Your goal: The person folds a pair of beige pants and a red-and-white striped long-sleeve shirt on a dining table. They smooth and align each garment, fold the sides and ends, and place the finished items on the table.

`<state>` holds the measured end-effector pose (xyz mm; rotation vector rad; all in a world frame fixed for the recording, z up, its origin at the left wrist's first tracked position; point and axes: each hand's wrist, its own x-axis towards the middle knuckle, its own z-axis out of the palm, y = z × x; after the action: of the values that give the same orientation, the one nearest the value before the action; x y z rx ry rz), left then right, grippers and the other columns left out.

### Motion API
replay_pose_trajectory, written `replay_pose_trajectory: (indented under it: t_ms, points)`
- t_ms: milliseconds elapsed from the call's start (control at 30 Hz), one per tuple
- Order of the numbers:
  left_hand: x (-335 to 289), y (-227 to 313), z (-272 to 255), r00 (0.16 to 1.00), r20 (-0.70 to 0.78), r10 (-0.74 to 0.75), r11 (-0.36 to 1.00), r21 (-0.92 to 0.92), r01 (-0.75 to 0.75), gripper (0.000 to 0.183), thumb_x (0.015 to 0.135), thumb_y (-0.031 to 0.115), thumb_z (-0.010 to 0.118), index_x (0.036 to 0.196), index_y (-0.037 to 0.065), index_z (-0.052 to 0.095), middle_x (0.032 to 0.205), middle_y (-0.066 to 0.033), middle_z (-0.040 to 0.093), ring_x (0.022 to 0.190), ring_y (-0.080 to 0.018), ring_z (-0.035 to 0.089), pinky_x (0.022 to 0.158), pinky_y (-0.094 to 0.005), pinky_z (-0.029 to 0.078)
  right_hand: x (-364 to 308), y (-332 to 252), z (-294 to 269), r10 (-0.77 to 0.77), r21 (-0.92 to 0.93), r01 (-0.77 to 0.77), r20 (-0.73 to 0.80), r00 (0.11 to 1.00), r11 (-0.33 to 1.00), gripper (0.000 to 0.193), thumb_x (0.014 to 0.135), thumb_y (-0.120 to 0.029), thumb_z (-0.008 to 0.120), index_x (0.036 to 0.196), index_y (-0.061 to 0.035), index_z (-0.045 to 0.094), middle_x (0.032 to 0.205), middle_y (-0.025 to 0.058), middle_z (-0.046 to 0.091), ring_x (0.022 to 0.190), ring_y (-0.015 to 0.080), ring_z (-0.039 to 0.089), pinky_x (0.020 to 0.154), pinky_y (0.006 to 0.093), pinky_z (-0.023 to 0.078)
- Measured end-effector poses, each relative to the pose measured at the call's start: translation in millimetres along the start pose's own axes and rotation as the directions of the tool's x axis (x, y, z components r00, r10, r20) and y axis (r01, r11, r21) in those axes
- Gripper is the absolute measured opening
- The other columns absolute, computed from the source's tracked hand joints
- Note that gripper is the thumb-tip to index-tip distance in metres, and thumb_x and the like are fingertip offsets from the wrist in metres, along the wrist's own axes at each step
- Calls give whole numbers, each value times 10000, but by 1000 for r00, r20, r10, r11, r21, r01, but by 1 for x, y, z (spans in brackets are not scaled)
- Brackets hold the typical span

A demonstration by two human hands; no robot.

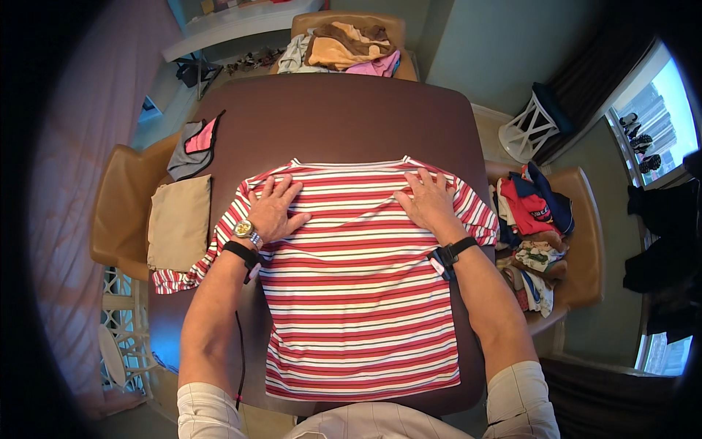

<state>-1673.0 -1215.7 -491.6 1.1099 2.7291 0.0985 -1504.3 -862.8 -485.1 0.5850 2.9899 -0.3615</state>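
Observation:
A red, white and black striped T-shirt [358, 293] lies spread on the brown table [336, 117], its neck edge away from me and its hem near my body. My left hand [273, 210] rests flat on the shirt near its left shoulder, fingers apart. On the opposite shoulder my right hand [428, 200] lies flat too, fingers spread. Slight wrinkles run across the cloth between the hands. The left sleeve stretches out toward the table's left edge, partly behind my forearm; the right sleeve angles out beside my right hand.
Folded beige cloth [180, 223] and a grey-and-pink cloth item [194, 146] lie along the table's left side. Clothes are heaped on the right chair [585, 241] and the far chair [391, 28]. Another tan chair [121, 197] stands at left. A dark cord [241, 351] hangs by my left arm.

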Motion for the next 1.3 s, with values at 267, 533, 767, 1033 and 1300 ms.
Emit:
replay_pose_trajectory:
  t_ms: [267,533,767,1033,1300]
  points:
    - [16,-21,1,1000,-3,-11,1000,9,12,966,973,815,627,1724,239,435,1840,-150,312,1684,-497,247,1238,-858,205,23,17,9,2,43,0,-37,999,999,840,1022,-685,655,1681,-183,517,1811,161,350,1678,524,190,1304,803,126]
    - [26,-21,0,999,10,-45,999,-6,46,975,979,812,622,1735,233,414,1849,-141,286,1691,-490,227,1244,-874,171,-30,-9,20,-425,-30,429,-221,878,903,847,951,-584,803,1635,-147,557,1717,221,423,1651,518,253,1288,790,181]
    - [22,-36,2,999,-24,-34,999,36,35,977,962,806,648,1719,221,447,1829,-162,331,1679,-479,274,1215,-855,276,-150,3,48,-519,111,517,-20,855,848,850,958,-656,784,1652,-217,563,1776,248,329,1669,562,153,1272,830,110]
    - [25,-36,1,998,22,-62,998,30,61,1023,940,850,632,1727,226,432,1843,-152,300,1689,-468,250,1246,-841,217,-148,11,23,-472,146,490,-144,870,859,710,946,-471,839,1525,-108,646,1630,250,483,1580,493,354,1252,702,298]
    - [16,-38,-2,999,8,-48,999,3,48,1007,928,783,692,1715,205,446,1839,-160,309,1705,-436,229,1253,-818,258,-72,179,8,341,331,-173,-561,754,928,556,1059,-376,686,1460,3,615,1454,268,659,1349,467,613,1141,553,494]
